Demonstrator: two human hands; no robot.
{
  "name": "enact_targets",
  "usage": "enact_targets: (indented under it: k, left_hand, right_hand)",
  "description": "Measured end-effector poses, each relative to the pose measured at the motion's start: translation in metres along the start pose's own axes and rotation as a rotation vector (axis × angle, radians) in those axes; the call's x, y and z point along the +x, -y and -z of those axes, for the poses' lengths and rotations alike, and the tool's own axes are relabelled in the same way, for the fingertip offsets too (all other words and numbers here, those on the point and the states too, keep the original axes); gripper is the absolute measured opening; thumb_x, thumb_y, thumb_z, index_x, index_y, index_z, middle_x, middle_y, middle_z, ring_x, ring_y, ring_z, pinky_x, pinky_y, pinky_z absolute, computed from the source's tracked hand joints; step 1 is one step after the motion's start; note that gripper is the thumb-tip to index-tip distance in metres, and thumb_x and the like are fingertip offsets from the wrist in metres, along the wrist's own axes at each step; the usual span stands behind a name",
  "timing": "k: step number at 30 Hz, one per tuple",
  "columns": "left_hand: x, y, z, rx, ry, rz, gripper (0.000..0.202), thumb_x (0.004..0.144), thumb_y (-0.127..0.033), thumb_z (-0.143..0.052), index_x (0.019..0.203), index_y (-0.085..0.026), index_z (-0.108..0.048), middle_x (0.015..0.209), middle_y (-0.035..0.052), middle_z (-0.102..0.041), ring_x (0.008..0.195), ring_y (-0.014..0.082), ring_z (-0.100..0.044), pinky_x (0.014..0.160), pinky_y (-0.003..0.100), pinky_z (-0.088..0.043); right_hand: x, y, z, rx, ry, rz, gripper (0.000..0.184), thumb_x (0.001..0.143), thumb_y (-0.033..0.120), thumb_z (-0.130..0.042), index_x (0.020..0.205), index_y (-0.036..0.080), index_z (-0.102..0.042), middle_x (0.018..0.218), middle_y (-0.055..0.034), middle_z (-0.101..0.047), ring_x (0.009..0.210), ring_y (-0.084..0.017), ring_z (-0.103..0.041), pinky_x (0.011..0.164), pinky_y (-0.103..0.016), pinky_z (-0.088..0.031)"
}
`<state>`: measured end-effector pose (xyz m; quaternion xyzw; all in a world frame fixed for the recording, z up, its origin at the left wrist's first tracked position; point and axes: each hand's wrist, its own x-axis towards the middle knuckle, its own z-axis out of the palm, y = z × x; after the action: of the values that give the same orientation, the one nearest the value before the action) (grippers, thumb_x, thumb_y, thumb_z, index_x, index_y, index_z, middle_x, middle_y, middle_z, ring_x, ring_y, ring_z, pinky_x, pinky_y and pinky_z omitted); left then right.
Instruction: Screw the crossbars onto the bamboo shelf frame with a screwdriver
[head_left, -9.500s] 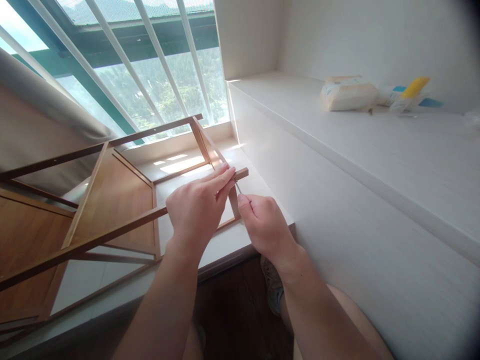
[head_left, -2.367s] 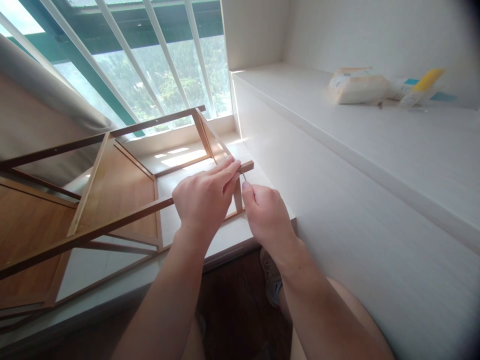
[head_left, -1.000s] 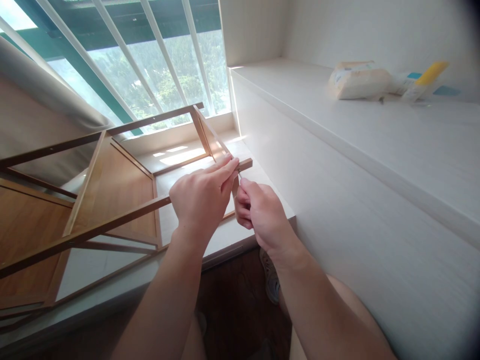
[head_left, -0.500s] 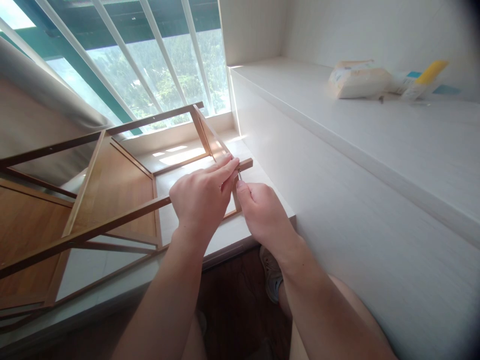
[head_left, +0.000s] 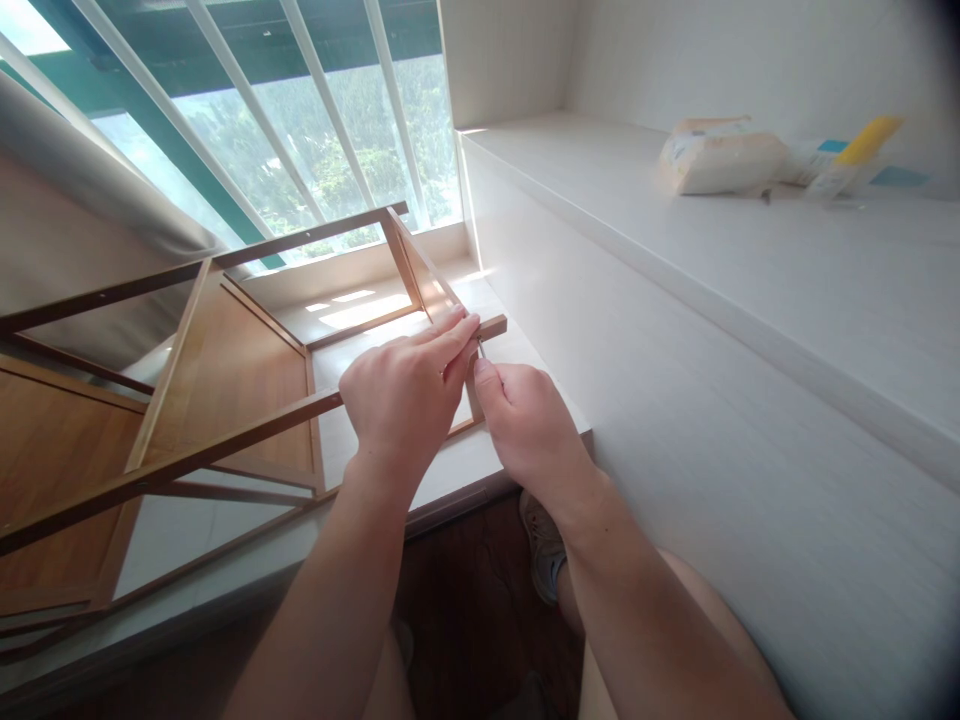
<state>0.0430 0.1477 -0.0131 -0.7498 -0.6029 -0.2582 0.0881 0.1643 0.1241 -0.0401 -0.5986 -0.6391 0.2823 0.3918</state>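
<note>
A brown wooden shelf frame point(head_left: 247, 440) lies on its side on a pale ledge, its panels set between long rails. Near the right end of the front rail, my left hand point(head_left: 409, 385) is closed around the wood, fingers pointing at the rail's tip. My right hand point(head_left: 529, 415) is a fist just below and to the right, thumb on top. From it sticks out the thin metal shaft of a tool point(head_left: 482, 350), its end meeting the rail beside my left fingertips. The tool's handle is hidden inside the fist, so its exact kind does not show.
A barred window point(head_left: 360, 120) lies behind the frame, with a grey curtain point(head_left: 67, 200) at left. A white cabinet point(head_left: 675, 350) rises close on the right. On its top are a soft package point(head_left: 727, 165) and a yellow-capped item point(head_left: 870, 140). Below is dark floor point(head_left: 472, 590).
Both hands stay at the same spot on the rail. My right hand has shifted very slightly; the shelf frame looks unmoved.
</note>
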Motion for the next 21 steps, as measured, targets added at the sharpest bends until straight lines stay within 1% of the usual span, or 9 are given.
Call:
enact_targets:
  k: [3,7,12,17,21]
  left_hand:
    - [0.0,0.0,0.0,-0.002,0.003,-0.001,0.028,0.096,-0.043,-0.05,0.118,-0.046,-0.068,0.122,-0.0131,-0.067,0.096,0.0225,-0.072,0.062,0.034,-0.05]
    - [0.0,-0.001,0.001,-0.01,0.011,0.012,0.028,0.095,-0.044,-0.052,0.117,-0.046,-0.068,0.121,-0.0123,-0.068,0.096,0.0228,-0.072,0.064,0.034,-0.051]
    - [-0.001,-0.003,0.005,-0.022,0.05,0.045,0.027,0.095,-0.046,-0.052,0.116,-0.047,-0.068,0.121,-0.0125,-0.067,0.097,0.0244,-0.072,0.066,0.035,-0.051]
    - [-0.002,-0.003,0.006,-0.036,0.064,0.03,0.028,0.096,-0.045,-0.05,0.116,-0.047,-0.068,0.123,-0.0125,-0.066,0.1,0.0238,-0.071,0.069,0.034,-0.051]
    - [-0.002,-0.004,0.006,-0.049,0.057,0.02,0.028,0.096,-0.044,-0.05,0.116,-0.047,-0.069,0.122,-0.0121,-0.066,0.099,0.0233,-0.071,0.069,0.034,-0.051]
  right_hand:
    - [0.0,-0.001,0.0,-0.011,0.001,0.002,0.041,0.098,0.036,-0.034,0.061,0.019,-0.041,0.057,0.0013,-0.04,0.056,-0.013,-0.037,0.056,-0.03,-0.02]
    - [0.0,-0.002,0.002,-0.048,-0.004,-0.039,0.043,0.098,0.037,-0.034,0.059,0.019,-0.04,0.056,0.0016,-0.037,0.055,-0.012,-0.035,0.055,-0.03,-0.019]
    - [-0.001,0.001,0.004,-0.031,0.019,0.01,0.042,0.098,0.036,-0.035,0.059,0.019,-0.04,0.056,0.0017,-0.04,0.056,-0.012,-0.037,0.056,-0.03,-0.02]
    - [-0.003,0.002,0.008,-0.063,0.021,0.002,0.042,0.098,0.035,-0.034,0.059,0.019,-0.038,0.058,0.0016,-0.038,0.057,-0.012,-0.036,0.056,-0.029,-0.02]
    - [-0.004,0.001,0.011,-0.091,0.05,-0.002,0.042,0.098,0.035,-0.035,0.059,0.019,-0.037,0.058,0.0013,-0.037,0.056,-0.012,-0.036,0.055,-0.029,-0.019]
